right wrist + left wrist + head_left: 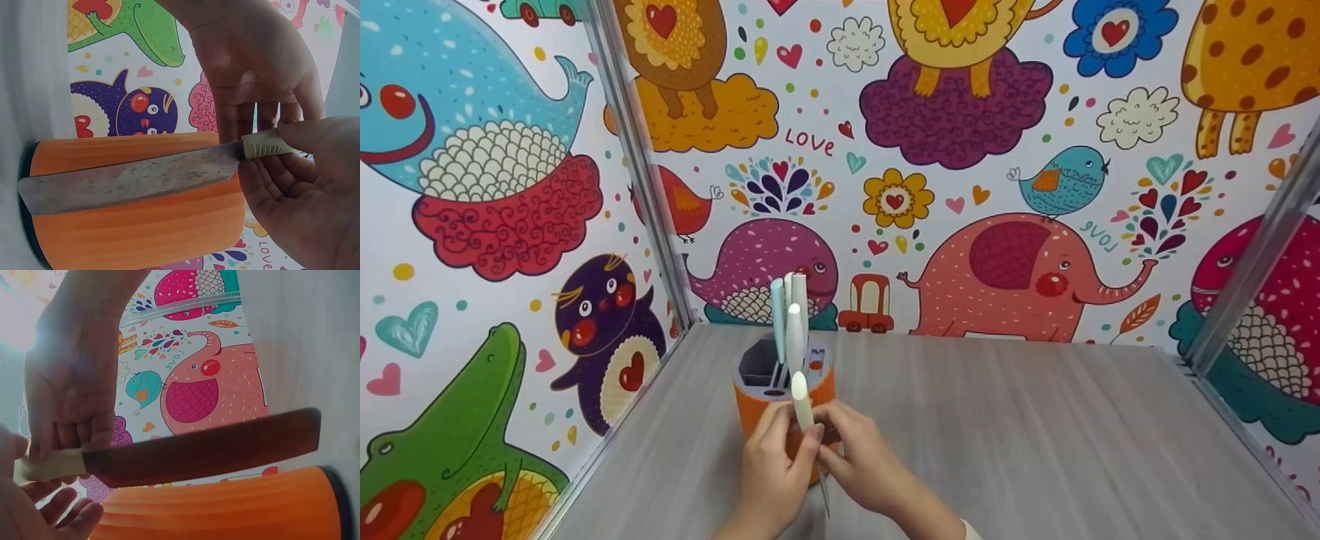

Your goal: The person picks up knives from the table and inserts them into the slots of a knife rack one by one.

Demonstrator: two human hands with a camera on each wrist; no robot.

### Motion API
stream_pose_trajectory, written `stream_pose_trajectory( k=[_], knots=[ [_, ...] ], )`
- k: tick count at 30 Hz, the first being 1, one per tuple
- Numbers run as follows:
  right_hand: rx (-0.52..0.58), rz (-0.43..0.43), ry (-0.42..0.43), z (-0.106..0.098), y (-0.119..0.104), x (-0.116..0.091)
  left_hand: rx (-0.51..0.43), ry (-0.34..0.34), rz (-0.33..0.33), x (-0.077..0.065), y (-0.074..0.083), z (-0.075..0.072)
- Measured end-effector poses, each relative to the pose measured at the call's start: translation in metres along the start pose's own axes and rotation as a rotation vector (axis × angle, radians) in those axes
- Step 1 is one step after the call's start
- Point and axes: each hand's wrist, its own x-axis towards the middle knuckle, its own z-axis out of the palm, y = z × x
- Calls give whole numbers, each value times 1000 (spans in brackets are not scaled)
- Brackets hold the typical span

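Note:
In front of an orange knife block (823, 391), both hands hold a kitchen knife (803, 409) by its cream handle, blade pointing down. My left hand (776, 461) pinches the handle, its thumb lying along the near side. From the other side my right hand (859, 457) grips it too. In the right wrist view the knife's long, broad blade (129, 183) looks stained and blunt-ended, and overlaps the block's ribbed orange wall (146, 239). Fingertips of the left hand (253, 73) sit near where blade and handle meet.
Several pale-handled utensils (795, 334) stand in the block's grey slotted top (757, 379). Grey wood-grain table (997, 435) spreads to the right. Cartoon-printed panels (960, 180) with metal corner posts (649, 172) enclose the back and sides.

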Motion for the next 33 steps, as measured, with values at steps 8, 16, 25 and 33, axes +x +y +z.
stream_pose_trajectory(
  k=[8, 16, 25, 33],
  knots=[
    [-11, -33, 70, 3, -3, 0, -42, -37, -84, -2, 9, -6],
    [-1, -56, 264, -8, 10, 2, -101, -105, -210, 2, 17, -17],
    [20, 170, 507, 5, 61, 14, -117, -59, -191, 14, 13, -28],
    [156, 262, 285, 20, 91, 11, -92, -43, -149, 44, 17, -46]
  ],
)
